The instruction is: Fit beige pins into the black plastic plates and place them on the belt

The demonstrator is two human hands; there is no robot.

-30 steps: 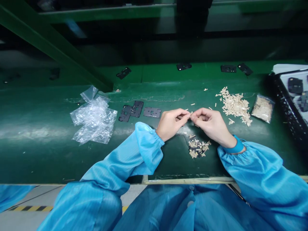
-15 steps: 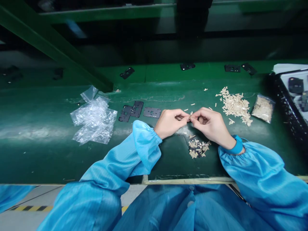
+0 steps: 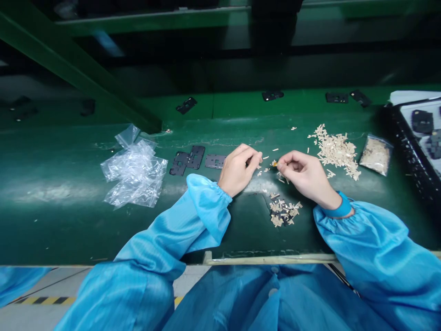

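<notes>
My right hand (image 3: 303,175) pinches a tiny tan piece (image 3: 274,162) between thumb and forefinger, just above the green bench. My left hand (image 3: 238,169) rests beside it with fingers curled together, a short gap from the right fingertips; whether it holds anything is hidden. Below the hands lies a small heap of tan and grey bits (image 3: 284,212). A bigger pile of pale strips (image 3: 336,150) lies to the right. Flat black plates (image 3: 189,159) lie just left of my left hand.
Crumpled clear plastic bags (image 3: 135,169) lie at the left. A small bag of pale pieces (image 3: 376,155) sits beside a black tray (image 3: 409,156) holding dark parts at the right edge. More black plates (image 3: 272,95) lie on the far green belt.
The fingertips of both hands were touching over one small piece. They have parted: my left hand has drawn back to the left and the right hand keeps the piece.
</notes>
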